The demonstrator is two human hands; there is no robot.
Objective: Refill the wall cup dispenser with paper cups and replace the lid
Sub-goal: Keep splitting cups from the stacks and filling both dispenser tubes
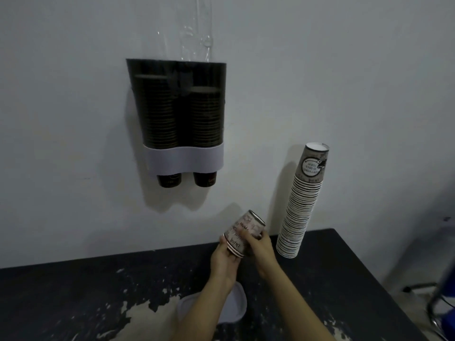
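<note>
A dark twin-tube cup dispenser [179, 114] with a white lower band hangs on the wall, open at the top; the left tube holds a taller column of cups than the right one. Two dark cups poke out below. Above the table, both hands hold a short stack of upturned patterned paper cups [243, 233]: my left hand [225, 259] grips the rims, my right hand [258, 244] wraps the side. A tall leaning stack of upturned paper cups [300, 207] stands on the table to the right. The white lid [237, 303] lies on the table under my left forearm.
The dark tabletop [98, 291] has worn, pale patches of missing paint and meets the white wall at the back. A clear plastic sleeve [197, 28] hangs on the wall above the dispenser. A metal chair leg and blue item [443, 303] sit at the far right.
</note>
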